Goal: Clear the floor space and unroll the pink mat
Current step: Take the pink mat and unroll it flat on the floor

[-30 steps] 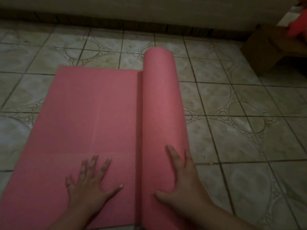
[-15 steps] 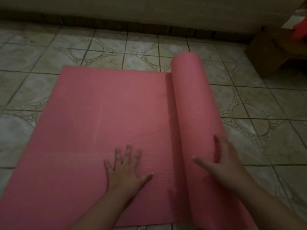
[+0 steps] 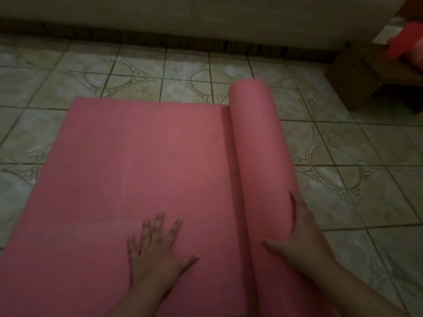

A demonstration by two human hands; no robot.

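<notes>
The pink mat [image 3: 142, 175] lies partly unrolled on the tiled floor, its flat part spreading to the left. Its rolled part [image 3: 258, 143] runs from near me toward the wall, right of the flat sheet. My left hand [image 3: 158, 245] presses flat on the unrolled sheet with fingers spread, holding nothing. My right hand [image 3: 299, 236] cups the right side of the roll near its close end, thumb lying across the top and fingers curving over the far side.
Patterned floor tiles [image 3: 357, 197] stretch to the right of the roll. A wall with a dark baseboard [image 3: 206, 42] runs along the back. A wooden bench [image 3: 366, 72] with a red object [image 3: 407, 42] on it stands at the far right.
The roll has travelled to the right, leaving more flat mat exposed. Both hands moved right with it; my right hand shifted from the top of the roll to its right side.
</notes>
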